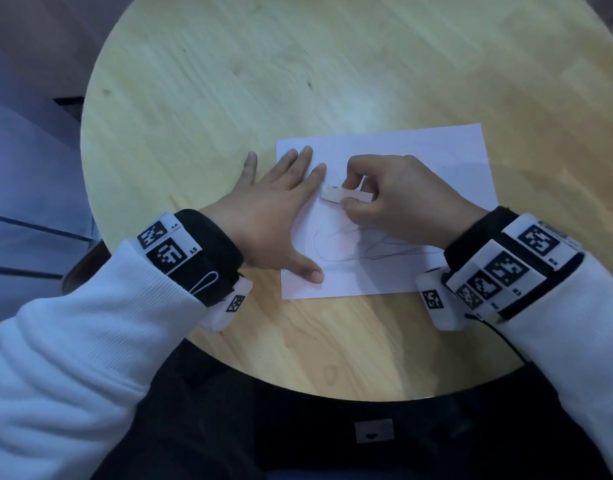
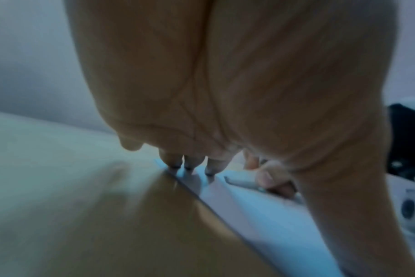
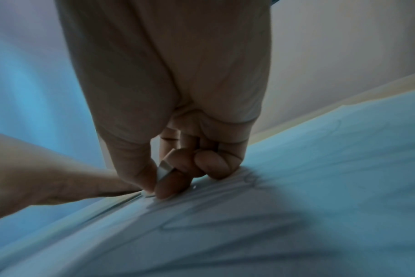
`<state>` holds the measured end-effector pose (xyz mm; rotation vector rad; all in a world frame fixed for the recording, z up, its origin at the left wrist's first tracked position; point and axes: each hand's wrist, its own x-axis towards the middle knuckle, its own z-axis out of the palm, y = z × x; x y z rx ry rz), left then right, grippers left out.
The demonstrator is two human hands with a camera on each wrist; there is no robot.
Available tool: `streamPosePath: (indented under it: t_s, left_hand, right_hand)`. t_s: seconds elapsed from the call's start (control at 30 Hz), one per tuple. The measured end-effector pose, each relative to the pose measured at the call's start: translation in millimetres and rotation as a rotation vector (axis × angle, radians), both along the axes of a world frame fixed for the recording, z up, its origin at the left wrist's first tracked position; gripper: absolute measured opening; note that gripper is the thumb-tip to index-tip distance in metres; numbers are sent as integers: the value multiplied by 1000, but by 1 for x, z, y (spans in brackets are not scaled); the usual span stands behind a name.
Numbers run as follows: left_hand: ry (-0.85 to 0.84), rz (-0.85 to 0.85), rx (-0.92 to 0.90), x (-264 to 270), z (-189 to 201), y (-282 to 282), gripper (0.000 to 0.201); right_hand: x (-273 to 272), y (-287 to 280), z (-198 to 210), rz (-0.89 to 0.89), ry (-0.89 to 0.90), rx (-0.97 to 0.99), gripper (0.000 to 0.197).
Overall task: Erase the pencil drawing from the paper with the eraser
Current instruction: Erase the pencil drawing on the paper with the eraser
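Right hand (image 1: 398, 195) pinches the eraser (image 1: 346, 195), long axis left-right, tip on the paper (image 1: 447, 154) toward its left edge. Left hand (image 1: 263, 209) lies flat, fingers spread, pinning that edge.

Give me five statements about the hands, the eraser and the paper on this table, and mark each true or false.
1. The right hand pinches the eraser. True.
2. The left hand is lifted clear of the paper. False: it lies flat, with its fingers and thumb on the sheet's left part.
3. Pencil lines still show on the sheet near its front edge. True.
4. The paper hangs over the edge of the round table. False: the whole sheet lies on the wooden top.
5. The eraser lies loose on the table beside the paper. False: it is held over the sheet, by the left hand's index finger.
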<state>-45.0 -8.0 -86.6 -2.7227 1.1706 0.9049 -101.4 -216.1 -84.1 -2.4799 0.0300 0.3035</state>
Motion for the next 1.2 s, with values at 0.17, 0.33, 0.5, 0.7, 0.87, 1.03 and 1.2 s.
streamPosePath:
  t_s: [0.17, 0.33, 0.5, 0.7, 0.87, 1.03, 1.2]
  left_hand:
    - [13, 17, 23, 0, -3, -1, 152]
    - [27, 20, 37, -1, -1, 0, 151]
    - [36, 22, 41, -1, -2, 0, 152]
    - [40, 36, 42, 0, 0, -1, 151]
    - [42, 29, 52, 0, -1, -2, 153]
    - [52, 36, 48, 0, -1, -2, 152]
    - [45, 38, 45, 1, -1, -2, 153]
  right_hand:
    - [-15, 16, 3, 191, 36, 28, 13]
    - [-7, 12, 7, 181, 32, -25, 10]
    - [-17, 20, 8, 316, 87, -10, 16]
    - [-7, 14, 8, 164, -25, -54, 16]
    - [-17, 22, 12, 366, 87, -65, 12]
    - [-10, 20, 9, 216, -60, -77, 18]
    - [-13, 21, 11, 273, -8, -95, 13]
